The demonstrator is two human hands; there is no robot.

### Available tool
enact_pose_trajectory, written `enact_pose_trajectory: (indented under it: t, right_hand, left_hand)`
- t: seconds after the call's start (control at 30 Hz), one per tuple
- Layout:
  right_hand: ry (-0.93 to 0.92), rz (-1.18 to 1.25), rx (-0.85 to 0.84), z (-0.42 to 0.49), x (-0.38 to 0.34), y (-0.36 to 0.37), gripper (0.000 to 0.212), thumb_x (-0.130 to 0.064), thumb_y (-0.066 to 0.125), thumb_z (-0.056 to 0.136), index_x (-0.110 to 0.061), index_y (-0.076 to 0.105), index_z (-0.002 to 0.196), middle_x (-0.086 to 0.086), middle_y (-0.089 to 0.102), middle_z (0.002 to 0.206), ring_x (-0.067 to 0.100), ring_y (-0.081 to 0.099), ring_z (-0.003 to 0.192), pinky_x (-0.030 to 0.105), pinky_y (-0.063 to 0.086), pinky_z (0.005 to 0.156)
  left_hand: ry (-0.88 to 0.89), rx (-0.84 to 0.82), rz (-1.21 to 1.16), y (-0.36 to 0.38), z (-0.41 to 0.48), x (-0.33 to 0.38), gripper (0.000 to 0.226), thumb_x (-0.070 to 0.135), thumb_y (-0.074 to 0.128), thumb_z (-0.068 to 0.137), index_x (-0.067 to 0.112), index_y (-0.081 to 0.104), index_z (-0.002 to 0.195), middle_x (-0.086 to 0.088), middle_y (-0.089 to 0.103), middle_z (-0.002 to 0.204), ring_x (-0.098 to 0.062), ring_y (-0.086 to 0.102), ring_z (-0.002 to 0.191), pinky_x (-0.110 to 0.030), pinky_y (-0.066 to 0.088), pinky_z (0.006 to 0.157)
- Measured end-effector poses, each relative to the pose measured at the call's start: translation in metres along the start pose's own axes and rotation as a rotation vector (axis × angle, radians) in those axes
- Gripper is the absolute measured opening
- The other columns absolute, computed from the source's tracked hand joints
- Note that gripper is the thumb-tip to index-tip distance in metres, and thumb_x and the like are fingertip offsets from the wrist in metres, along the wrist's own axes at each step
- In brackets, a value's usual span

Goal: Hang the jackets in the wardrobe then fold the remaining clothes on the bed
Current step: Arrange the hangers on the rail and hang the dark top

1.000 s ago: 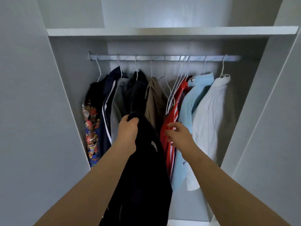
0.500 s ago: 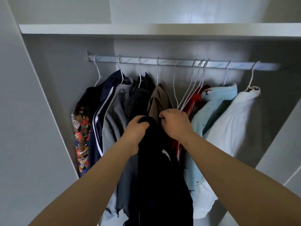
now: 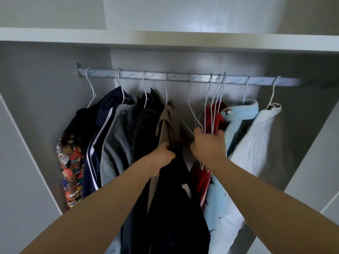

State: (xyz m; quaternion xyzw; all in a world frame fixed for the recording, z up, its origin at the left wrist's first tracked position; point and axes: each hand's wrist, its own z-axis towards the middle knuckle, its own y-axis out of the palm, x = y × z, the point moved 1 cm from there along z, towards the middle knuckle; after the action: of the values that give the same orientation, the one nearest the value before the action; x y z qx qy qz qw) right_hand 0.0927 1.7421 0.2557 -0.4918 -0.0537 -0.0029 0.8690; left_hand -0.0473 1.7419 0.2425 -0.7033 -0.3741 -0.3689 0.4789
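The pale grey wardrobe [image 3: 36, 110] is filling the view. Its side walls are standing out wide of both hands, and its white shelf [image 3: 165, 38] is running across high above them. Under the shelf a silver metal rail [image 3: 183, 78] is spanning the compartment, well above the hands.

The dark navy fabric jacket [image 3: 170, 208] is hanging down from the left hand [image 3: 163, 155], between the two forearms and not yet on the rail. The left hand is clenching a bunch of its top edge, fingers curled into the cloth.

Out to the right of the right hand [image 3: 209, 146], a white cloth garment [image 3: 256, 140] is hanging from the last hanger on the rail. A light blue fleece jacket [image 3: 240, 116] is hanging just inside it, and a red jacket with white stripes [image 3: 213, 116] is hanging directly behind the right hand's knuckles.

To the left of the left hand, a grey jacket [image 3: 115, 138], a navy jacket with white side stripes [image 3: 102, 114] and a bright cartoon-print fabric [image 3: 71, 162] are hanging in a row, the print farthest out. A black garment [image 3: 146, 116] and a brown garment [image 3: 168, 125] are hanging just above the left hand.

A cluster of bare white wire hangers [image 3: 212, 99] is hanging from the rail straight above the right hand. The right hand is grasping their lower wires with its fingers curled round them; how many wires it is holding cannot be told.
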Motion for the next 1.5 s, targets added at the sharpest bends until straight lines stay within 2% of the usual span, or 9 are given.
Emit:
enact_pose_trajectory:
  t: [0.07,0.2,0.27,0.37,0.67,0.83,1.07,1.3,1.5]
  right_hand:
    - [0.067,0.015,0.097,0.005,0.002,-0.004,0.034,-0.009,0.071,0.062,-0.002,0.057,0.092,0.001,0.043,0.041,0.012,0.012,0.038,0.034,0.035,0.070]
    - [0.190,-0.023,-0.177,0.020,0.013,0.010,0.044,-0.014,0.042,0.092,-0.003,0.033,0.134,0.003,0.040,0.057,0.021,0.038,0.057,0.029,0.025,0.077]
    - [0.276,0.060,-0.171,0.026,0.018,0.016,0.035,-0.015,0.041,0.094,-0.005,0.038,0.128,0.010,0.061,0.080,0.022,0.052,0.077,0.014,0.029,0.087]
    - [0.250,-0.149,-0.225,0.027,0.015,0.016,0.023,-0.011,0.046,0.089,-0.013,0.047,0.112,0.001,0.067,0.086,0.023,0.062,0.086,0.032,0.032,0.090]
    - [0.184,-0.246,-0.145,0.040,0.006,0.017,0.045,-0.019,0.053,0.089,-0.012,0.037,0.131,0.012,0.051,0.122,0.029,0.052,0.111,0.040,0.035,0.097]
    - [0.163,-0.414,-0.250,0.049,0.003,0.015,0.035,-0.023,0.053,0.089,-0.012,0.053,0.121,0.013,0.046,0.126,0.029,0.043,0.117,0.040,0.033,0.102]
    - [-0.148,-0.364,-0.315,0.063,-0.022,0.017,0.023,-0.012,0.050,0.089,-0.008,0.063,0.108,0.012,0.054,0.120,0.030,0.041,0.120,0.037,0.027,0.104]
    - [0.036,-0.298,-0.480,0.069,-0.023,0.012,0.028,-0.010,0.039,0.093,-0.011,0.058,0.113,0.003,0.064,0.115,0.023,0.055,0.114,0.037,0.019,0.110]
    - [0.104,-0.265,-0.578,0.071,-0.027,0.015,0.031,-0.010,0.040,0.094,-0.007,0.050,0.123,0.005,0.060,0.123,0.025,0.054,0.117,0.035,0.029,0.104]
  left_hand:
    - [0.025,0.006,-0.057,-0.007,0.004,0.004,0.058,0.010,0.046,0.094,0.019,0.022,0.147,-0.009,0.053,0.112,-0.020,0.057,0.087,-0.027,0.050,0.070]
    - [0.045,0.038,-0.163,-0.020,0.012,0.011,0.053,0.009,0.046,0.095,0.016,0.029,0.145,-0.010,0.054,0.111,-0.021,0.055,0.086,-0.028,0.049,0.073]
    - [0.044,0.052,-0.199,-0.026,0.015,0.013,0.050,0.009,0.046,0.095,0.015,0.033,0.143,-0.011,0.052,0.112,-0.024,0.054,0.093,-0.031,0.047,0.079]
    - [0.039,0.047,-0.217,-0.033,0.018,0.014,0.045,0.010,0.045,0.096,0.016,0.036,0.139,-0.008,0.051,0.108,-0.023,0.053,0.093,-0.032,0.046,0.080]
    - [0.045,0.044,-0.255,-0.047,0.034,0.006,0.038,0.006,0.043,0.095,0.017,0.046,0.131,-0.003,0.053,0.096,-0.026,0.053,0.097,-0.038,0.048,0.092]
    - [0.030,0.044,-0.270,-0.056,0.038,0.000,0.036,0.007,0.043,0.095,0.019,0.048,0.129,-0.003,0.052,0.095,-0.025,0.053,0.096,-0.037,0.049,0.091]
    - [0.041,0.032,-0.267,-0.060,0.042,-0.003,0.037,0.006,0.042,0.095,0.019,0.047,0.129,-0.002,0.052,0.096,-0.021,0.054,0.088,-0.035,0.049,0.087]
    - [0.047,0.027,-0.297,-0.064,0.037,-0.007,0.036,0.006,0.042,0.095,0.019,0.049,0.128,-0.001,0.052,0.092,-0.018,0.054,0.083,-0.029,0.050,0.074]
    - [0.042,0.021,-0.294,-0.068,0.029,-0.009,0.035,0.005,0.041,0.096,0.019,0.051,0.127,-0.008,0.054,0.108,-0.023,0.054,0.096,-0.032,0.048,0.083]
